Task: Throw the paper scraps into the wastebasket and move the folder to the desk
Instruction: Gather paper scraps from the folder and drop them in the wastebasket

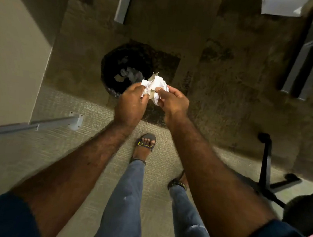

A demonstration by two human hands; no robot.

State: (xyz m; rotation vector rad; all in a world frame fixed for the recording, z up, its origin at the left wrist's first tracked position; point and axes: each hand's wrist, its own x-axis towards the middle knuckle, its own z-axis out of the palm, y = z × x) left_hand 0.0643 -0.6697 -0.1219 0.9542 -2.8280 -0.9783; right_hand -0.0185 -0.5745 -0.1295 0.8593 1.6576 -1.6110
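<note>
Head cam is showing you standing over the wastebasket [118,69] on the carpet, both hands out in front. Your left hand [133,100] and right hand [173,101] are curling closed around one crumpled wad of paper scraps [155,87], pinching it between them right over the bin's near rim. Looks like you're working the scraps step, and a few bits are already lying inside. Next move probably needs you reaching a touch further forward before letting go, so nothing is landing on the floor. Folder's not showing anywhere, and that pale surface at the left edge is getting cut off, so I can't tell if it's the desk.
</note>
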